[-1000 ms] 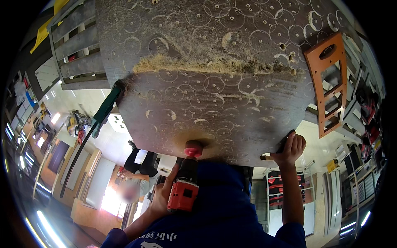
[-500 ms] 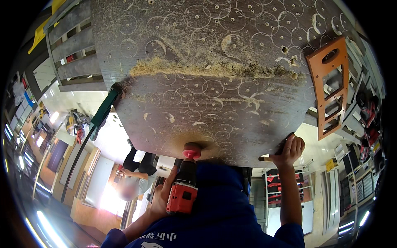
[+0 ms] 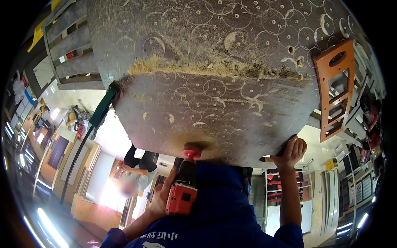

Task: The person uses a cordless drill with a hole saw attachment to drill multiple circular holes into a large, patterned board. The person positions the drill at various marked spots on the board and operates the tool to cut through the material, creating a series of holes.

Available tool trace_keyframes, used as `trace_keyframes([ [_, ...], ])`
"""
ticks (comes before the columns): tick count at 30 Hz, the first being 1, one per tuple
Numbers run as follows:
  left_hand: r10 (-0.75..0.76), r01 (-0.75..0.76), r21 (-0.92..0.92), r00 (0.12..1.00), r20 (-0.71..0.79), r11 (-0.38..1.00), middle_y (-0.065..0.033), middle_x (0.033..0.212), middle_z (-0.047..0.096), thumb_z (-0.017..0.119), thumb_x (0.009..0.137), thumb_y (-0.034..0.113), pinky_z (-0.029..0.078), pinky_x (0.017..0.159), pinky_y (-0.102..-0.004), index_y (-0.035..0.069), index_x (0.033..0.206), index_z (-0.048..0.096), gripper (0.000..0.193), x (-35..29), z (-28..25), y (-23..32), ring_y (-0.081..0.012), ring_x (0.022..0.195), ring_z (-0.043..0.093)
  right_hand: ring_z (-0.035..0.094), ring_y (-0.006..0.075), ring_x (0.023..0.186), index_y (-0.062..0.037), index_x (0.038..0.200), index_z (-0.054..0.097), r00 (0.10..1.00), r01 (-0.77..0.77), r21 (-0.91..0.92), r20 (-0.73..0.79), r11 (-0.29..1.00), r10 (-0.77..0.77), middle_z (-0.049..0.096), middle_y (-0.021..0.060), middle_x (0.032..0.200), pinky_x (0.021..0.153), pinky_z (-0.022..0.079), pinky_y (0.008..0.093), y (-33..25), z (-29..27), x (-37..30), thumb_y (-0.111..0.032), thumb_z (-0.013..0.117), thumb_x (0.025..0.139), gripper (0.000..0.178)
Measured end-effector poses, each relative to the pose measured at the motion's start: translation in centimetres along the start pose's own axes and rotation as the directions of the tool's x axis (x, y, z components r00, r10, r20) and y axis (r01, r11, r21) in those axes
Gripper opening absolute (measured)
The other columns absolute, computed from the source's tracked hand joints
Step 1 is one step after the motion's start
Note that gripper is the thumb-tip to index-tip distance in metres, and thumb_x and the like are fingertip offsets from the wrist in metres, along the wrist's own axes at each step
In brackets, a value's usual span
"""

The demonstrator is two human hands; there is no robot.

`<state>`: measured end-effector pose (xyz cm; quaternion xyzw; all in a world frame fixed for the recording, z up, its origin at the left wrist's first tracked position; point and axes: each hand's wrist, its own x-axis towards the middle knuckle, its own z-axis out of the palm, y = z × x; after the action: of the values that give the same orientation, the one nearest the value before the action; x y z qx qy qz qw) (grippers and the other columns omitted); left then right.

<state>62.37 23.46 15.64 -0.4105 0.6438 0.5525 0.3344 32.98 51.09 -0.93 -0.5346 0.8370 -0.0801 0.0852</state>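
Observation:
My left hand (image 3: pixel 160 195) is wrapped round a red and black cordless drill (image 3: pixel 182 191) at the near edge of a worn brown wooden board (image 3: pixel 248 136). A red hole saw (image 3: pixel 192 151) on the drill's front end meets the board's surface, and its lower rim is hidden. My right hand (image 3: pixel 292 152) grips the board's near right edge, fingers bent over it and thumb stretched along the edge to the left. Circular cuts and small holes cover the board, with a band of sawdust (image 3: pixel 198 70) across it.
An orange slotted template (image 3: pixel 336 91) lies at the board's right edge. A dark green tool with a cord (image 3: pixel 103 105) rests at its left corner. Slatted grey frames (image 3: pixel 74 47) stand at far left. Another person (image 3: pixel 136 175) is beyond at lower left; a tool rack (image 3: pixel 285 188) stands at lower right.
The board's far part and the orange template appear slightly farther right as the view shifts. Both hands and the drill stay almost in place. The other person has shifted a little.

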Motion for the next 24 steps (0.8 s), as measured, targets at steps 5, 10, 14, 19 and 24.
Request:
trace_keyframes([
  [5,0.043,-0.044,-0.006,0.999,-0.031,0.999,-0.0228,0.103,0.067,0.079,0.074,0.024,0.058,0.071,-0.039,-0.007,0.147,0.016,0.102,0.2,0.0,0.3,-0.033,0.083,0.071,0.058,0.0352,0.08,0.0074,0.132,0.042,0.999,0.004,-0.061,-0.038,0.998,-0.007,0.061,0.0198,0.092,0.079,0.043,0.0497,0.2,0.6,-0.2,-0.067,0.046,0.086,0.088],
  [10,0.086,-0.088,-0.023,0.994,-0.07,0.996,-0.0232,0.098,0.068,0.077,0.076,0.016,0.059,0.068,-0.0397,-0.007,0.147,0.017,0.096,0.4,0.2,0.4,-0.0341,0.077,0.071,0.058,0.0349,0.08,0.0066,0.133,0.041,1.0,-0.004,-0.049,-0.028,0.999,0.003,0.061,0.0198,0.092,0.08,0.043,0.0494,0.1,0.4,-0.1,-0.069,0.043,0.087,0.089],
  [14,0.075,-0.079,-0.052,0.994,-0.074,0.995,-0.0217,0.096,0.069,0.076,0.077,0.015,0.059,0.067,-0.0385,-0.007,0.148,0.017,0.095,0.3,0.3,0.5,-0.0332,0.076,0.071,0.058,0.0351,0.08,0.0058,0.135,0.04,1.0,-0.011,-0.044,-0.025,0.999,0.01,0.061,0.02,0.092,0.08,0.043,0.0494,0.3,0.6,-0.5,-0.073,0.042,0.086,0.093],
  [19,-0.05,0.047,-0.113,0.999,-0.016,0.992,-0.0189,0.115,0.064,0.088,0.068,0.034,0.056,0.082,-0.0354,-0.006,0.148,0.017,0.114,-0.3,0.5,-0.1,-0.0274,0.095,0.069,0.058,0.0418,0.088,0.0054,0.14,0.034,1.0,-0.007,0.02,0.024,1.0,0.006,0.058,0.0244,0.1,0.081,0.043,0.0538,0.1,0.1,-0.5,-0.045,0.066,0.075,0.088],
  [24,-0.081,0.077,-0.131,0.997,-0.021,0.988,-0.0211,0.119,0.062,0.088,0.068,0.034,0.056,0.084,-0.0367,-0.006,0.148,0.018,0.113,-0.3,0.6,0.3,-0.0293,0.099,0.068,0.058,0.0399,0.086,0.0057,0.138,0.037,1.0,0.001,-0.001,0.01,1.0,-0.001,0.059,0.0234,0.098,0.081,0.043,0.0531,0.3,0.3,-0.7,-0.059,0.058,0.079,0.09],
])
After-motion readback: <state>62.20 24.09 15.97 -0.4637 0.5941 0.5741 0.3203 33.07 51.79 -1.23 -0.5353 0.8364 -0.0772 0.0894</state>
